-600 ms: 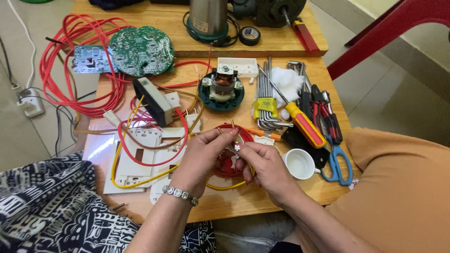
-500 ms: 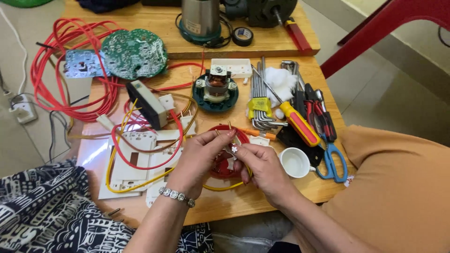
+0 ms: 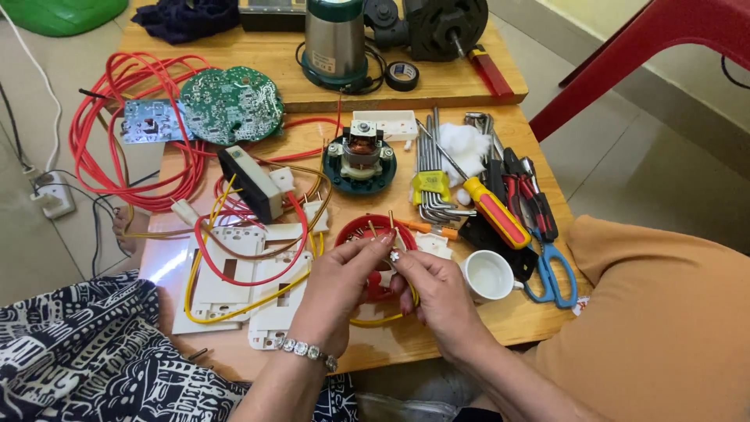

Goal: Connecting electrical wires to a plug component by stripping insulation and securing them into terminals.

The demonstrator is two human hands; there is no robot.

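Low in the centre of the frame, a small white part (image 3: pixel 394 255) with thin bare wire ends (image 3: pixel 391 223) pointing toward the top of the frame is pinched between the fingertips of the left hand (image 3: pixel 340 293) and the right hand (image 3: pixel 437 293), both closed on it above a round red housing (image 3: pixel 367 230). Just right of the hands stands one white cup (image 3: pixel 488 275), with one yellow-and-red screwdriver (image 3: pixel 488 209) lying diagonally and one pair of blue-handled scissors (image 3: pixel 551 270) beyond it. At upper left, one round green circuit board (image 3: pixel 232 104) is ringed by red cable (image 3: pixel 109 86); one roll of black tape (image 3: pixel 401 75) sits at top centre.
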